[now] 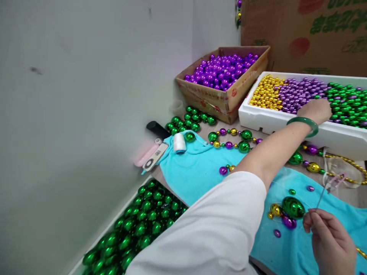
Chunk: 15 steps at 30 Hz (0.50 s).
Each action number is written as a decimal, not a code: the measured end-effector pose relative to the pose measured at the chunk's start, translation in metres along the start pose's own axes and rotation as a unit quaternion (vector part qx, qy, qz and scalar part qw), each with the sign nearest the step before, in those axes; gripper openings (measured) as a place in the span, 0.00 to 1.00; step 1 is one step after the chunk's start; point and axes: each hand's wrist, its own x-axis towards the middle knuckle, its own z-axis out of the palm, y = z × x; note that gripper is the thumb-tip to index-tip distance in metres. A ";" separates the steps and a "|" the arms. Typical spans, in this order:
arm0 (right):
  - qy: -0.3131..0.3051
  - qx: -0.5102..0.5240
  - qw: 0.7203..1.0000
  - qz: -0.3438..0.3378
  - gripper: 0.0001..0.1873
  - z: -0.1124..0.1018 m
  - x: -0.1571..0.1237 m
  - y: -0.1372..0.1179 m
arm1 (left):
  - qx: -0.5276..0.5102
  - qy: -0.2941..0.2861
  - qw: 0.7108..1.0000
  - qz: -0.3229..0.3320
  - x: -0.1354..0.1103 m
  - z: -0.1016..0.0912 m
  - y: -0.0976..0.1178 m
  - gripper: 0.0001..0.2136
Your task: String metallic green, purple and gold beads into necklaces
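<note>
My left hand [315, 110], with a green bangle [313, 128] on its wrist, reaches into the white foam box [249, 114] where small purple beads [298, 93] meet small green beads [349, 101]. Its fingertips are hidden behind the hand. My right hand [329, 236], lower right, pinches a thin needle [320, 198] that points up and away. Left of it, a big green bead [293, 207], a gold bead [275, 209] and a purple bead [289, 222] lie together on the turquoise cloth [195, 172], with several small beads around them.
Behind stands a carton [206, 97] of purple balls; large green beads fill a tray [134, 225] at lower left. A thread spool [179, 143] stands on the cloth. A finished bead strand [243, 146] runs below the foam box. Pink-handled snips [338, 180] lie beyond my right hand.
</note>
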 end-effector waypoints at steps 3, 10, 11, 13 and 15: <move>0.042 -0.027 0.999 -0.018 0.15 0.008 -0.005 -0.012 | 0.000 0.104 0.993 0.047 -0.038 -0.005 0.005 0.14; 0.037 -0.084 0.993 -0.076 0.10 0.025 -0.015 -0.012 | -0.431 -0.053 0.899 -0.050 -0.212 -0.032 -0.031 0.08; 0.022 -0.104 0.991 -0.078 0.10 0.028 -0.015 -0.010 | -0.464 -0.028 0.883 -0.058 -0.230 -0.038 -0.041 0.08; -0.005 -0.142 0.986 -0.091 0.10 0.033 -0.015 -0.006 | -0.514 0.012 0.855 -0.069 -0.253 -0.049 -0.059 0.09; -0.022 -0.167 0.980 -0.108 0.10 0.037 -0.017 -0.004 | -0.543 0.044 0.836 -0.070 -0.267 -0.056 -0.071 0.10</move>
